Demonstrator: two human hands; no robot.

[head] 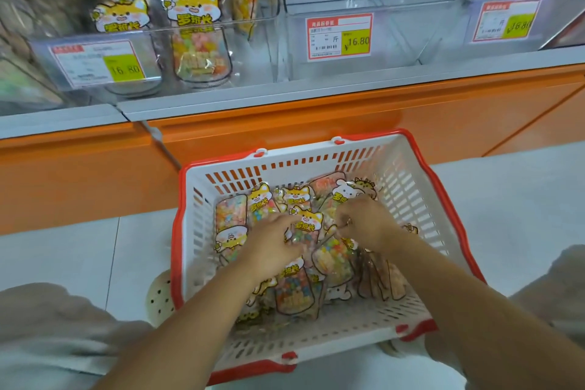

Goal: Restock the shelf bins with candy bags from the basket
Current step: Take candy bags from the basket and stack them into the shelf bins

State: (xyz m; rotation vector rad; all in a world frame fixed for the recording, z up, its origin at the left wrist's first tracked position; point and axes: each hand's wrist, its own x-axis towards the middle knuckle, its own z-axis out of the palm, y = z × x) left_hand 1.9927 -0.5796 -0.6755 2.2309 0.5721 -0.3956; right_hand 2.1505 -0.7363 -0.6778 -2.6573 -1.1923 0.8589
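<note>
A white basket with a red rim sits on the floor and holds several clear candy bags with yellow cartoon headers. Both hands are inside it. My left hand lies over a bag of coloured candies, fingers curled on it. My right hand pinches the top of another bag beside a white-header bag. Above, the left clear shelf bin holds rows of the same bags. The middle bin looks empty.
Price labels reading 16.80 hang on the bin fronts. An orange shelf base runs below the bins. A third bin at right holds dark red goods. My knees flank the basket on the pale tiled floor.
</note>
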